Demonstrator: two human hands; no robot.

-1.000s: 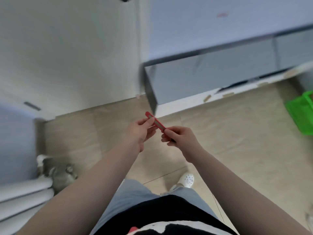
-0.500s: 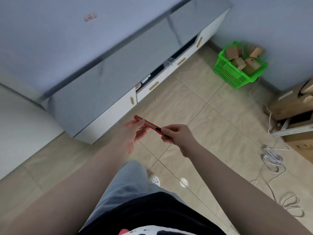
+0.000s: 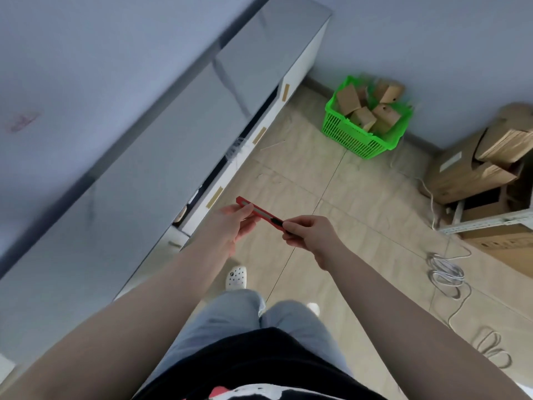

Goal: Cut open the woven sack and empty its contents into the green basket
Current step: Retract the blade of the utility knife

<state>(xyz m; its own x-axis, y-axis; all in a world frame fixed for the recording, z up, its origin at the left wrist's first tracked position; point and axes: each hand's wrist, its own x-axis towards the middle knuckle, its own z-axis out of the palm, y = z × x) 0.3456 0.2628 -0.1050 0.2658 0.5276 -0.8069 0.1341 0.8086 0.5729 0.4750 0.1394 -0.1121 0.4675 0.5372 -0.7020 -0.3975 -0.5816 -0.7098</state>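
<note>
You have no text here that can be read. The wall [image 3: 86, 67] carries a faint reddish mark [image 3: 22, 121], too blurred to make out, and a pale label [image 3: 450, 160] on the cardboard box [image 3: 461, 174] shows no legible print. The dark printing on the lower carton [image 3: 501, 243] is too small to read, and the pattern on your shirt [image 3: 259, 379] shows no words.
</note>
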